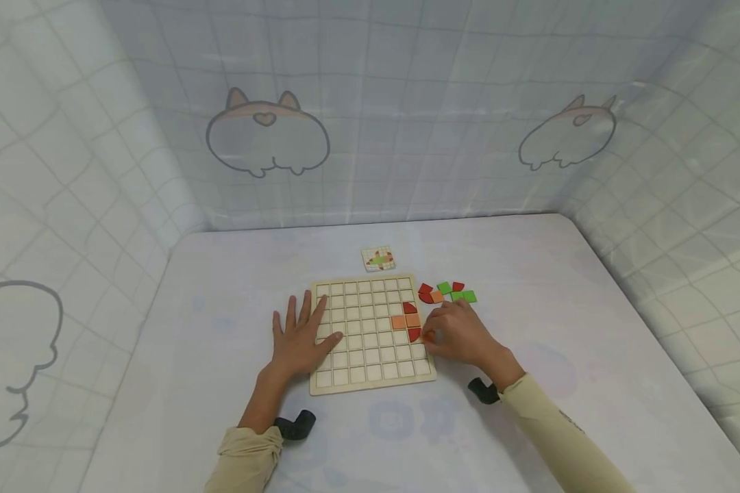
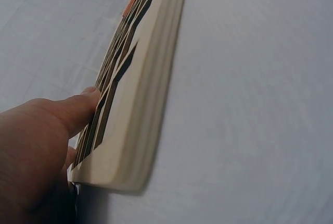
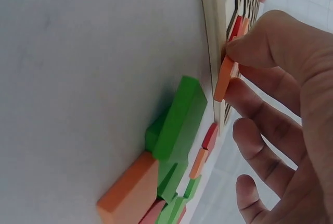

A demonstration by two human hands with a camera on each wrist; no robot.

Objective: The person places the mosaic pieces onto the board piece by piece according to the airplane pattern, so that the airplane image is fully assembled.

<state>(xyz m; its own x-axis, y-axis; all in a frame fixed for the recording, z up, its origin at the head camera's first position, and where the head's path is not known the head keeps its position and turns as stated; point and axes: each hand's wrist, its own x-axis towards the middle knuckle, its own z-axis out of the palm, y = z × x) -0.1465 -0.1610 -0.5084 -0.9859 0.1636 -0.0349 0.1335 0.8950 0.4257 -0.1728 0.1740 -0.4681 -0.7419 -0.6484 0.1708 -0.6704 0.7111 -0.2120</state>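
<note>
A wooden grid board [image 1: 370, 387] lies on the table. My left hand [image 1: 299, 346] rests on its left edge with fingers spread; in the left wrist view the thumb [image 2: 80, 107] touches the grid. Between thumb and index finger, my right hand [image 1: 462, 333] pinches an orange tile [image 3: 223, 81] at the board's right edge. On the board near that hand sit two orange square tiles [image 1: 398, 322], with a red quarter-round tile [image 1: 410, 308] above and another red quarter-round tile [image 1: 414, 335] below. The held tile is mostly hidden by fingers in the head view.
Loose green tiles [image 1: 469, 296], red tiles [image 1: 426, 289] and an orange tile [image 1: 437, 297] lie right of the board, beyond the right hand. A small pattern card [image 1: 379, 259] lies behind the board. Cloth walls [image 1: 395, 137] surround the table.
</note>
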